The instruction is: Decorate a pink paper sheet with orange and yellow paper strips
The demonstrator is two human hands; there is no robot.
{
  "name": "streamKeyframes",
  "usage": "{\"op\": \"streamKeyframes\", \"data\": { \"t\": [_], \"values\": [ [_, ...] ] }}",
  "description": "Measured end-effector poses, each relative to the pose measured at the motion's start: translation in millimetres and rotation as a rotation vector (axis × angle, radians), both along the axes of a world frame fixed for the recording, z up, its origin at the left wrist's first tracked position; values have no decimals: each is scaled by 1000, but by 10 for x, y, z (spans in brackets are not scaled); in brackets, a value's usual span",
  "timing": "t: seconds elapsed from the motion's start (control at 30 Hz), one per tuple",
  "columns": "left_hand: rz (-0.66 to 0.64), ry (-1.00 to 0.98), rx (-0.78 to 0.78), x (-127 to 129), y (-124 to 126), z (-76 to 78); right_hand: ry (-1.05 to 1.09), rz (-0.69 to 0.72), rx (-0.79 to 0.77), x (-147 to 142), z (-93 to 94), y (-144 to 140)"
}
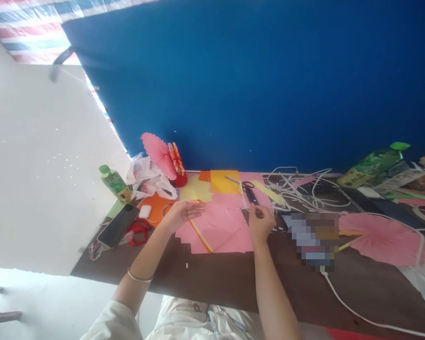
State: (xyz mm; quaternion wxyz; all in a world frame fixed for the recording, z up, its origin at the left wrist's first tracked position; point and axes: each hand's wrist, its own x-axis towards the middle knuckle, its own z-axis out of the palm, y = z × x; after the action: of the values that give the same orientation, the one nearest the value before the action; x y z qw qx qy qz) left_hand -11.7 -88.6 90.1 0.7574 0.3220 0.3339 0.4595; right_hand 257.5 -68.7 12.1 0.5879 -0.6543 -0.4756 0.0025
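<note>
My left hand point(184, 215) is raised over the pink paper sheets point(230, 231), fingers pinched around a small orange piece of paper point(198, 202). Across from it, my right hand point(262, 222) is closed with thumb and forefinger together. A thin white string point(239, 208) runs from its fingertips toward the left. Whether the string reaches my left hand cannot be made out. Just beyond my right hand lie black-handled scissors point(248, 189). A narrow orange and yellow paper strip point(201, 237) lies on the pink sheets between my forearms.
At left are a dark phone point(118, 225), a white earbud case point(145, 211), a green-capped bottle point(115, 183) and a plastic bag point(148, 177). White cables point(297, 191), a pixelated phone point(310, 241) and a pink paper fan point(386, 238) lie right. A blue partition point(233, 94) stands behind.
</note>
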Motion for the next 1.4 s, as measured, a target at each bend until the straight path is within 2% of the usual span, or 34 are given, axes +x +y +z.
{"op": "streamKeyframes", "data": {
  "t": [0.1, 0.2, 0.37, 0.4, 0.43, 0.47, 0.53, 0.6, 0.77, 1.0, 1.17, 1.3, 1.4],
  "values": [
    [-12, -48, 8, -119, -55, 119, 43, 5, -29, 17, 82, -19],
    [3, -107, 12, -228, -125, 184, 105, 126, -90, -123, 200, -128],
    [52, -196, 17, -325, -244, 240, 195, 603, -278, -733, 431, -542],
    [53, -221, 32, -329, -268, 244, 370, 810, -427, -874, 480, -624],
    [50, -250, 50, -330, -295, 246, 576, 919, -537, -1005, 529, -694],
    [45, -279, 67, -327, -322, 246, 783, 964, -592, -1120, 577, -746],
    [32, -319, 90, -313, -383, 237, 1122, 940, -538, -1284, 663, -797],
    [22, -320, 98, -291, -446, 219, 1346, 882, -462, -1367, 725, -787],
    [26, -259, 76, -244, -565, 153, 1559, 826, -333, -1401, 759, -688],
    [-12, -310, 38, -207, -605, 51, 1517, 799, -218, -1386, 686, -654],
    [-32, -315, -24, -189, -631, -5, 1508, 718, -165, -1341, 701, -673],
    [-128, -154, -93, -206, -635, -103, 1421, 608, -46, -1173, 792, -724],
    [-166, 131, -57, -158, -562, -231, 1233, 595, 53, -864, 861, -818]
  ]
}}
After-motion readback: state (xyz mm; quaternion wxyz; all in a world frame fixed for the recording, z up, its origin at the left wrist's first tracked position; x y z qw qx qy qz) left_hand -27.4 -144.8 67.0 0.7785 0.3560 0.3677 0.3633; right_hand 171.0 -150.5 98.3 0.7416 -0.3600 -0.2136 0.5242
